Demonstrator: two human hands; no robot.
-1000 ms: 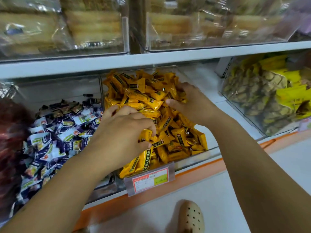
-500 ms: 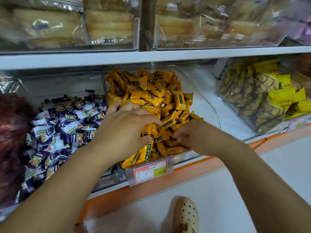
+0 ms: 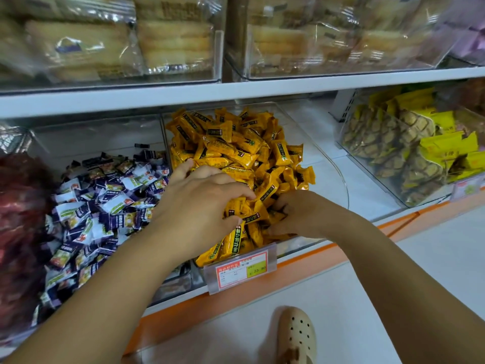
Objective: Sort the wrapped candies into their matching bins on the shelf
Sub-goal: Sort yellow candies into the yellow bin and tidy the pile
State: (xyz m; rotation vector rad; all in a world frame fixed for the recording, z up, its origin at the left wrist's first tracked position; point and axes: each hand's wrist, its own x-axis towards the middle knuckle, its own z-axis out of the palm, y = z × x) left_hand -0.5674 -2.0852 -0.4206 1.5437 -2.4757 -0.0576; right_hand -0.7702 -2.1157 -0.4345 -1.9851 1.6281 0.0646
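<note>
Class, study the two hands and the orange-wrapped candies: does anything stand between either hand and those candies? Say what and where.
Nothing visible does. The left hand and the right hand both grip orange candies at the front of the pile, inside the open-topped clear bin.

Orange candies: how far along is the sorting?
Done: orange candies fill their clear bin; purple-and-white candies lie apart on their left, apparently unmixed. In hand: left hand and right hand both grip orange candies at the front. Left: tidying that pile; no strays visible.
</note>
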